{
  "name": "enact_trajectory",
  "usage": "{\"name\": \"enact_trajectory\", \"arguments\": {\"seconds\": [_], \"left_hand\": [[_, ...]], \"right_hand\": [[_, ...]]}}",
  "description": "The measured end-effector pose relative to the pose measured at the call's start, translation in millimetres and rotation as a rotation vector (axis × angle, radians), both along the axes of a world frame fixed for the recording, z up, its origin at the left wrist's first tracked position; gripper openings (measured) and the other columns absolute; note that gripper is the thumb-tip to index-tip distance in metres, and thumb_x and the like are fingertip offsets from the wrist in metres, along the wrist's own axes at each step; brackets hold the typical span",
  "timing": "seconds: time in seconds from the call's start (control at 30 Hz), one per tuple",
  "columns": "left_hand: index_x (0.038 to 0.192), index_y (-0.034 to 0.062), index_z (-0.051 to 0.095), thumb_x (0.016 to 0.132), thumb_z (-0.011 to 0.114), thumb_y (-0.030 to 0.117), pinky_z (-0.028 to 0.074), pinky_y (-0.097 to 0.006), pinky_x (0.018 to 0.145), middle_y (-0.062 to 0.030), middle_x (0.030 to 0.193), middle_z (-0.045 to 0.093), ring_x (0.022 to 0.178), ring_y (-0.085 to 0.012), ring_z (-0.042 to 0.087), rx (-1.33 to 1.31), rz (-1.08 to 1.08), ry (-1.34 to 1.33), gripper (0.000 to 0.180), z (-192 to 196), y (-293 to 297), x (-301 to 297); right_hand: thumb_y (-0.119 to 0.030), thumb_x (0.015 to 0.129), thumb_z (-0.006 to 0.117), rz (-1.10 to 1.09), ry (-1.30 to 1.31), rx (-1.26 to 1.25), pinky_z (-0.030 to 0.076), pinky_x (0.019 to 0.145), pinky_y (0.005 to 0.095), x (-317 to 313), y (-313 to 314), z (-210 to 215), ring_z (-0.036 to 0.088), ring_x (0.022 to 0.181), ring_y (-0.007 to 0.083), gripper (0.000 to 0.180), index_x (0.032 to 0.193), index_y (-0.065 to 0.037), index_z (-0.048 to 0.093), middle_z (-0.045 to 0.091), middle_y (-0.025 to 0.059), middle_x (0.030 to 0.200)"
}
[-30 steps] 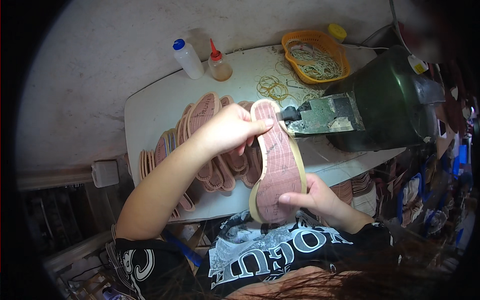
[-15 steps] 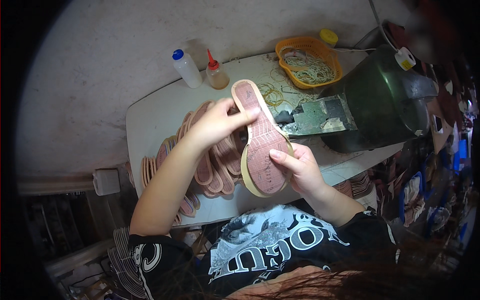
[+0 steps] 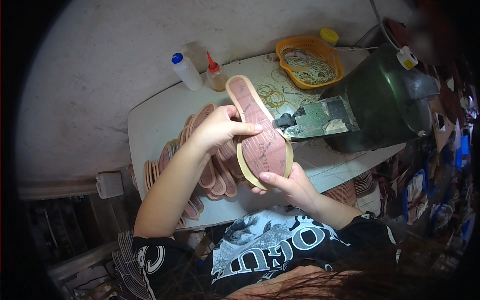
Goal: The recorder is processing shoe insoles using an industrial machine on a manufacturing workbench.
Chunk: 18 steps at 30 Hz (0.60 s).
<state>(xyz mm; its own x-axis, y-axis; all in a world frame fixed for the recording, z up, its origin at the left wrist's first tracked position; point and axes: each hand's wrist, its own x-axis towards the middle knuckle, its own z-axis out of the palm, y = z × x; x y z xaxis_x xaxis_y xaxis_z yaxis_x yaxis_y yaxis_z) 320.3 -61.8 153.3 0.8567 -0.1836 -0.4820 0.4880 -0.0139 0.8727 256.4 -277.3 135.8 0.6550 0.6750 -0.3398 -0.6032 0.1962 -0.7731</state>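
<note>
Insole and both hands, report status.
Left hand holding insole mid-length; right hand holding its wide end. Green machine arm close beside it; contact unclear.

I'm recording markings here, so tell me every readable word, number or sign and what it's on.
I won't copy wording, only place it:
Shirt: large pale lettering, partly legible.
Left sleeve: pale lettering, partly legible.
Held insole: dark characters, some legible, others blurred.
Piled insoles: dark marks, too small.
White box: yellow label, too small.

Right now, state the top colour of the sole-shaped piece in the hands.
The sole-shaped piece is dusty pink with pale lines; head view shows it best.
</note>
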Motion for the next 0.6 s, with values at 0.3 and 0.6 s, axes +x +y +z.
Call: {"name": "enact_trajectory", "arguments": {"seconds": [0.3, 0.6], "left_hand": [[0.139, -0.0065, 0.033, 0.055, 0.085, 0.049, 0.026, -0.041, 0.112, -0.0327, 0.142, 0.03, 0.138, -0.0418, 0.026, 0.565, -0.145, -0.517, 0.114, -10.1, 24.4, 40.7], [0.109, 0.0028, 0.061, 0.075, 0.08, 0.024, 0.048, -0.027, 0.082, -0.0025, 0.096, 0.065, 0.092, -0.0108, 0.058, 0.197, -0.879, -0.228, 0.045, 19.1, 12.8, 71.4]], "right_hand": [[-0.019, 0.094, 0.057, -0.13, 0.103, 0.077, 0.053, 0.065, 0.0247, 9.8, 14.6, 2.4, 0.068, 0.077, 0.0153, 0.026, 0.11, 0.001, 0.06, 0.068, 0.0097, 0.093], [-0.025, 0.096, 0.056, -0.139, 0.158, 0.022, 0.054, 0.068, 0.0253, 17.9, 11.0, 12.9, 0.068, 0.08, 0.0154, 0.032, 0.113, 0.002, 0.059, 0.068, 0.0107, 0.095]]}}
